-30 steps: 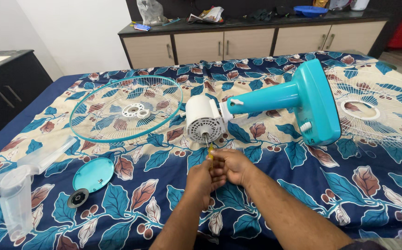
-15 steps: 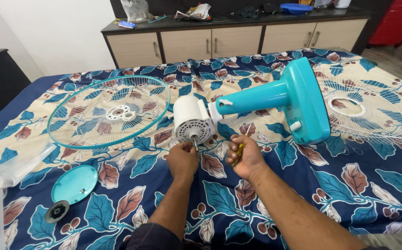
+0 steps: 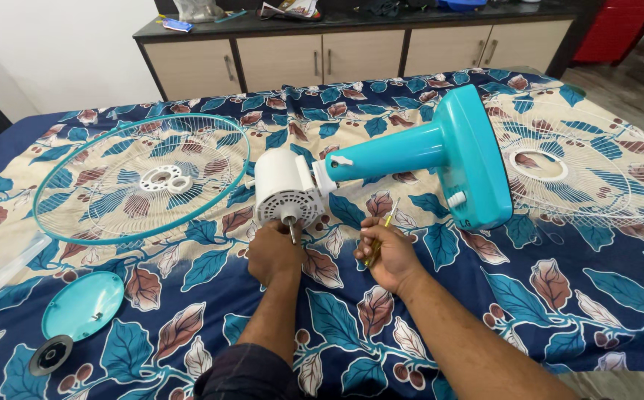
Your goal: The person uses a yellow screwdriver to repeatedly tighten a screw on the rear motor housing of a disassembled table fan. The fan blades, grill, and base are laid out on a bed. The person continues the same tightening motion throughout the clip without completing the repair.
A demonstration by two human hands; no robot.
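Fan motor (image 3: 286,190) between grille (image 3: 140,178) left, base (image 3: 474,159) right, on bedspread (image 3: 352,311)

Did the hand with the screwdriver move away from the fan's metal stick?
Yes. The right hand with the screwdriver moved right, away from the motor shaft; the left hand stayed beside it.

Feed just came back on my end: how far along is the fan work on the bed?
Already apart: both wire grille halves, the round teal cap and a dark disc lie loose on the leaf-print bedspread. In hand: left hand at the white motor housing by its bare shaft; right hand grips a yellow-handled screwdriver. Left: motor remains on the teal stand.
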